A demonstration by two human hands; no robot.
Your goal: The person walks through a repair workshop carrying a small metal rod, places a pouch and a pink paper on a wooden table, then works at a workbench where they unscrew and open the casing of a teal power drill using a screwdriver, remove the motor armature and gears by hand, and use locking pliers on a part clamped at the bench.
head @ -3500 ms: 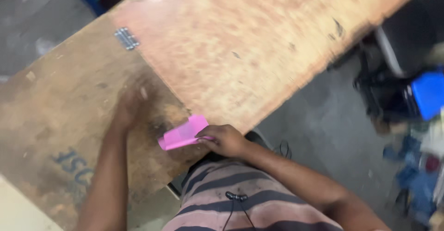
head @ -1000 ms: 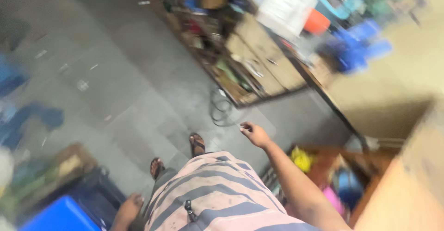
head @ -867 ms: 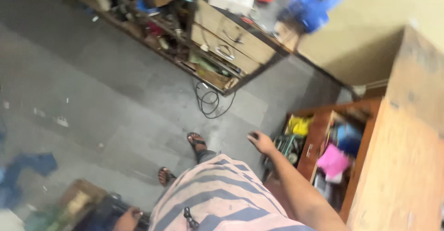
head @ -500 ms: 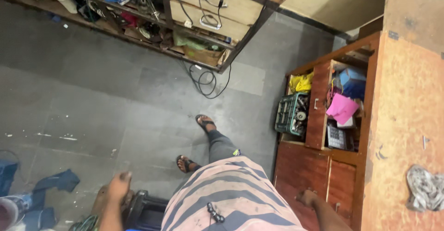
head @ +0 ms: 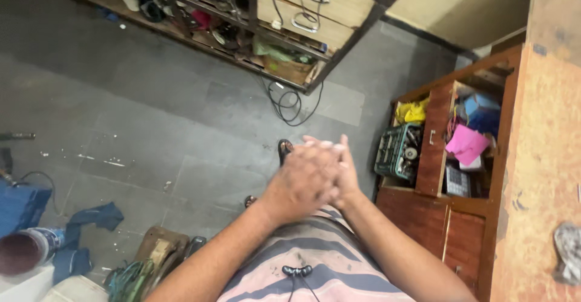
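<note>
Cabinet right of hands, seemingly near.

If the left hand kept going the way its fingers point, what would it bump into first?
The left hand, pressed against the right hand, points toward the sandalled foot and grey stone floor; depth is unclear.

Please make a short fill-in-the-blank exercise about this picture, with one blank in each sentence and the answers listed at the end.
1. The left hand and the right hand are pressed ____ in front of the striped shirt.
2. The pink object lies inside the open wooden ____.
3. A black cable lies coiled on the grey ____.
4. The green crate stands below a ____ bag.

Answers: together; cabinet; floor; yellow
</note>
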